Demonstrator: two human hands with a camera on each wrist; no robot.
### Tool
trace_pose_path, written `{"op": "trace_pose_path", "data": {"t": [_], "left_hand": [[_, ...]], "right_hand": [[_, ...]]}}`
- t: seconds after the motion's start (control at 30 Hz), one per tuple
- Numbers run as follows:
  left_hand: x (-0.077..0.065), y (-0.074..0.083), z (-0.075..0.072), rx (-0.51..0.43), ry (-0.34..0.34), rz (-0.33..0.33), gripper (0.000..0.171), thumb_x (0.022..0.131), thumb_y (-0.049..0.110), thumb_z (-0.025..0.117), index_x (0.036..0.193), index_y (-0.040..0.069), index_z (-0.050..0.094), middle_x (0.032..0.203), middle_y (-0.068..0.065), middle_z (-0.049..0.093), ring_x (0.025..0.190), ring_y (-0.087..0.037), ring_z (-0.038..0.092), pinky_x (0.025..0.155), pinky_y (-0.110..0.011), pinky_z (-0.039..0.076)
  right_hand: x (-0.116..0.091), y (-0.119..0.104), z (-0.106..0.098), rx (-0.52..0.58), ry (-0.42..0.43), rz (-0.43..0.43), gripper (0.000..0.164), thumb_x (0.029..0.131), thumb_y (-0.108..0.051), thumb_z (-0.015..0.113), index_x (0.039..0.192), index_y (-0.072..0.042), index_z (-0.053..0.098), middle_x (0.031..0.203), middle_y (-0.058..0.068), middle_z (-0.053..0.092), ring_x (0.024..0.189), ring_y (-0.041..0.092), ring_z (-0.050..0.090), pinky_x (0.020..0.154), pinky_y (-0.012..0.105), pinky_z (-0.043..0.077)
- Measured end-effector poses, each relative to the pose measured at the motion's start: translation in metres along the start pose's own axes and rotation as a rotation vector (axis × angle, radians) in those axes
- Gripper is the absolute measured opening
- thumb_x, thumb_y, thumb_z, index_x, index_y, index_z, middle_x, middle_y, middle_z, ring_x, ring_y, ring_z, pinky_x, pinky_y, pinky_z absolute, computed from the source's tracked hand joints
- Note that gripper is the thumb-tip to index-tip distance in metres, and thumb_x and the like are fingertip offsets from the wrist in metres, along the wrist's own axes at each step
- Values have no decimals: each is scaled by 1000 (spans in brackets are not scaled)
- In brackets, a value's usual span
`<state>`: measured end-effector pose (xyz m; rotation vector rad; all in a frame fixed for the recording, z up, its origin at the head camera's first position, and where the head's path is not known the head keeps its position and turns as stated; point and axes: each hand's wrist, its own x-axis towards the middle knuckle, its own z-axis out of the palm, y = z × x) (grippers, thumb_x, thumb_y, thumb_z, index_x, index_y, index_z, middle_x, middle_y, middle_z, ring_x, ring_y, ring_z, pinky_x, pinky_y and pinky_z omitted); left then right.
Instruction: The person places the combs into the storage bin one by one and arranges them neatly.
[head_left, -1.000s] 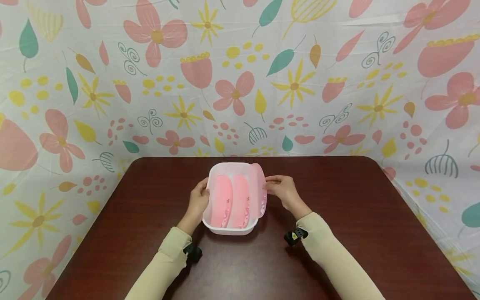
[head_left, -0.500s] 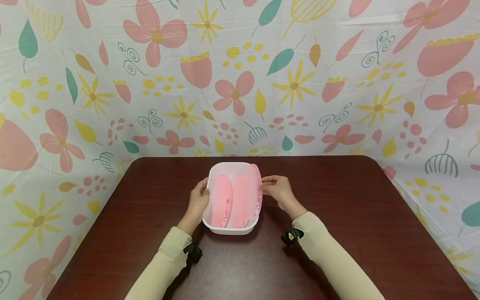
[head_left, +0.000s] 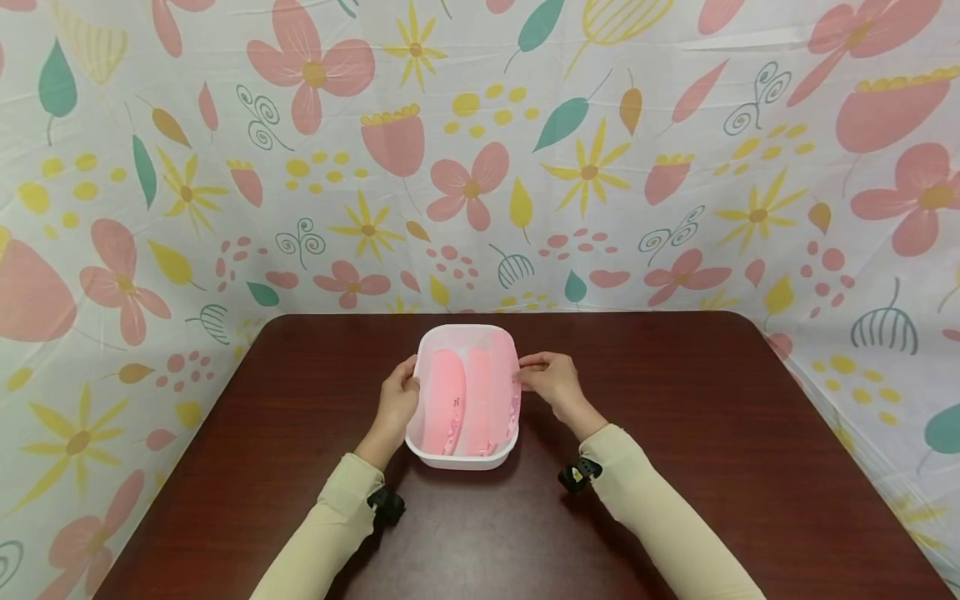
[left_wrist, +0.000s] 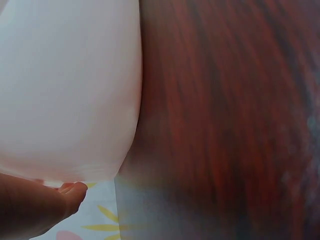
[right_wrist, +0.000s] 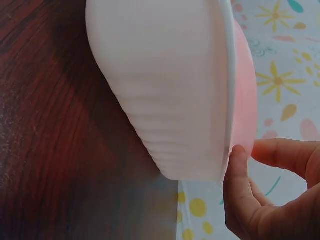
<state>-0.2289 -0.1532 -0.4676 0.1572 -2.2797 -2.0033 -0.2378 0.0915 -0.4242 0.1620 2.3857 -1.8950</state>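
A white plastic basin [head_left: 459,462] stands on the table in the head view. My left hand [head_left: 396,402] grips its left side, with the thumb at the rim. My right hand [head_left: 557,386] pinches a thin, curved pink piece [head_left: 505,383] with a printed edge, between thumb and finger. That piece leans along the inside of the right wall; in the right wrist view its pink edge [right_wrist: 246,92] bulges above the rim. Two similar pink curved pieces lie lengthwise in the basin, one at the left [head_left: 444,400] and one in the middle [head_left: 478,404].
The dark reddish-brown wooden table [head_left: 675,400] extends on both sides of the basin. Behind it hangs a white cloth [head_left: 480,167] printed with flowers and leaves. Each wrist wears a black strap [head_left: 579,473] over a cream sleeve.
My right hand has moved left, bringing the pinched pink piece from over the right rim to inside the basin. My left hand and the basin have stayed in place.
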Motion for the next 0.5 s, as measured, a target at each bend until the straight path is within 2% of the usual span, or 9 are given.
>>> {"op": "trace_pose_path", "data": {"t": [0.5], "left_hand": [[-1, 1, 0, 4, 2, 13, 45, 98, -4, 39, 142, -6, 39, 140, -28, 45, 127, -37, 45, 107, -46, 37]], "right_hand": [[-1, 7, 4, -55, 16, 5, 32, 81, -6, 74, 109, 9, 65, 90, 18, 69, 72, 19, 69, 81, 46, 56]]}}
